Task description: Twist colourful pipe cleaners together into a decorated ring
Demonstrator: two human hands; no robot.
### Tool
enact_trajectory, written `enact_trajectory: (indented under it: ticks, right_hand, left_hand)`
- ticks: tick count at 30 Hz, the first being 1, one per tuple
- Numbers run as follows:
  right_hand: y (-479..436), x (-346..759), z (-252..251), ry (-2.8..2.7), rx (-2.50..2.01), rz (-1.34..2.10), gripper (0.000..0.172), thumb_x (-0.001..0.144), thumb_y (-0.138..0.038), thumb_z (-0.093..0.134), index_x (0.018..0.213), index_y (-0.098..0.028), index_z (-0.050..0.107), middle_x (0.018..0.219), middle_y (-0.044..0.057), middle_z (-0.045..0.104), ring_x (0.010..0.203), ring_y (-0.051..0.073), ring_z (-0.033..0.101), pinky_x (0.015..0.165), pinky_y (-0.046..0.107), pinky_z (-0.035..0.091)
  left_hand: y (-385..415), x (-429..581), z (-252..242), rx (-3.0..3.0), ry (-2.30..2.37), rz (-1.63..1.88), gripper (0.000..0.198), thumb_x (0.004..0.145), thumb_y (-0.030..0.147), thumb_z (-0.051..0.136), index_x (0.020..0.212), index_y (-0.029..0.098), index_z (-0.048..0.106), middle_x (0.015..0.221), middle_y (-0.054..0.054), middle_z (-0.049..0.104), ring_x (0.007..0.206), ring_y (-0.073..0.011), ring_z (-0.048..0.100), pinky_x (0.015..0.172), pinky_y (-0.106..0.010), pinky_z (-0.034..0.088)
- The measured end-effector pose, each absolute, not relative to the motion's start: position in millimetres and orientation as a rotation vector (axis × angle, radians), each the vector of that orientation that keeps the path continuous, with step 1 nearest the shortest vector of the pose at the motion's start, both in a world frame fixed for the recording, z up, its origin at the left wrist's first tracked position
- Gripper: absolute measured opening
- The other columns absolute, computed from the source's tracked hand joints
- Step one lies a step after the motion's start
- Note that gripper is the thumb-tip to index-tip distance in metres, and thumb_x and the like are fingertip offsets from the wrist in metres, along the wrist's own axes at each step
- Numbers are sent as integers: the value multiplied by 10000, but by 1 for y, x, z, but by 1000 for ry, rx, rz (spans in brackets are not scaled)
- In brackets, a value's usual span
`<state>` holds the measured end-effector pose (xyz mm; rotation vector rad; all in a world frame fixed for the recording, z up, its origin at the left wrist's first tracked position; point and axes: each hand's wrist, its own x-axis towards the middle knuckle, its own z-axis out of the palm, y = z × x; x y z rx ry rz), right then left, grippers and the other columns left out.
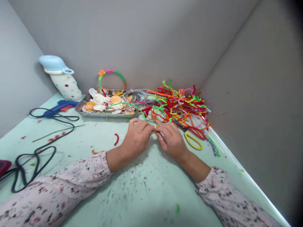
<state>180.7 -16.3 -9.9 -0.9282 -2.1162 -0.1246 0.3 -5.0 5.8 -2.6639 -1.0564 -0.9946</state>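
My left hand (137,137) and my right hand (174,142) meet over the middle of the table, fingertips almost touching. Both are closed in a pinch on a thin pipe cleaner (155,131), with a little green and red showing between the fingers. A longer green strand (138,107) arcs from the shell tray down behind my left hand; whether it is the same piece I cannot tell. Just beyond my right hand lie scissors (195,142) with red and yellow handles, partly under a heap of coloured pipe cleaners (182,104).
A metal tray (106,115) of seashells (115,100) holds an upright multicoloured pipe-cleaner ring (123,78). Coiled grey wire (132,97) lies beside it. At left are a bottle (65,85), a blue glue gun (55,108) and black cable (38,151). Walls enclose the back and sides.
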Motion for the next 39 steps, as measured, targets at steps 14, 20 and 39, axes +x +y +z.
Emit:
enact_trajectory:
  ticks: [14, 20, 39]
  right_hand:
    - [-16, 182, -10, -2112, -946, -146, 198, 870, -150, 480, 1045, -215, 546, 962, 80, 622, 991, 238, 542, 868, 464, 478]
    - [-16, 181, -9, -2143, -906, -161, 189, 874, -146, 470, 1032, -218, 545, 940, 72, 623, 994, 238, 545, 877, 470, 478]
    - [-17, 181, -10, -2123, -860, -184, 199, 856, -118, 484, 1024, -213, 530, 912, 70, 607, 949, 234, 535, 850, 460, 484]
  left_hand:
    - [-6, 0, 7, -2659, -1067, -986, 181, 927, 189, 423, 971, 184, 599, 906, -47, 641, 860, -178, 535, 892, -392, 314]
    - [-4, 0, 5, -2693, -1063, -933, 190, 914, 154, 405, 912, 168, 593, 856, -49, 612, 798, -179, 498, 851, -387, 320]
    - [-2, 2, 2, -2859, -1124, -1037, 186, 926, 197, 392, 874, 161, 567, 810, -37, 579, 782, -175, 483, 791, -355, 341]
